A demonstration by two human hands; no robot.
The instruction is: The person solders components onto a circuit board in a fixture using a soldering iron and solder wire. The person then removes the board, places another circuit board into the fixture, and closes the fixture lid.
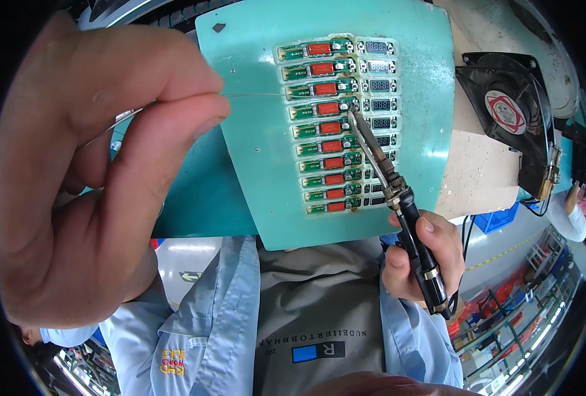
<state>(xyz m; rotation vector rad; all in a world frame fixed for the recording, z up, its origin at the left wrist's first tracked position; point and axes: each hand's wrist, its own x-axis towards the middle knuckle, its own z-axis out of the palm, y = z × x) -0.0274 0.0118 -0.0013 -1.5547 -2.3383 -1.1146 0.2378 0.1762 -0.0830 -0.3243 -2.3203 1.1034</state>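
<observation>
At the left of the view, close to the camera, the left hand is raised with thumb and forefinger pressed together on a thin wire, its other fingers curled toward the palm. The wire runs to the right from the pinch, out over the column of small circuit boards, each bearing a red component, which sit in a pale green panel. Beyond the panel's lower right edge, well apart from the left hand, the right hand is closed around the dark handle of a soldering iron. The iron slants up and leftward, its tip at the right part of the fourth board from the top; whether it touches I cannot tell. A black fan stands right of the panel.
</observation>
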